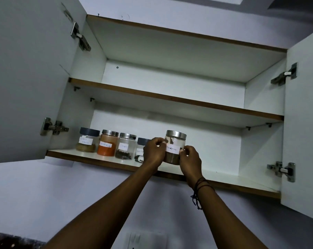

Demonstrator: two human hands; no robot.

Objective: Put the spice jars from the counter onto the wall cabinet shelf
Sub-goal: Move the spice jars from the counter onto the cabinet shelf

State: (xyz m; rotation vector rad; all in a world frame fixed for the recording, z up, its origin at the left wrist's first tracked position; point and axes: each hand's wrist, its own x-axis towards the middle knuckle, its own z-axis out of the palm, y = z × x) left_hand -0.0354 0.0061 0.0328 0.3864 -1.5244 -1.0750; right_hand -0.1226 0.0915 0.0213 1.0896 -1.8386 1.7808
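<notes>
A clear cinnamon jar (174,141) with a steel lid and a white label is held between both hands at the front of the lower shelf (91,155) of the open wall cabinet. My left hand (154,152) grips its left side. My right hand (189,160) grips its right side. To the left stand several jars in a row: a dark-lidded jar (86,140) with tan powder, an orange powder jar (108,143), a steel-lidded jar (126,146) with dark bits, and a dark-lidded jar (141,147) half hidden behind my left hand.
The upper shelf (170,97) holds nothing that I can see. Both cabinet doors (26,78) stand open, the right door (304,123) close beside the shelf's bare right half (224,169). A switch plate (136,239) is on the wall below.
</notes>
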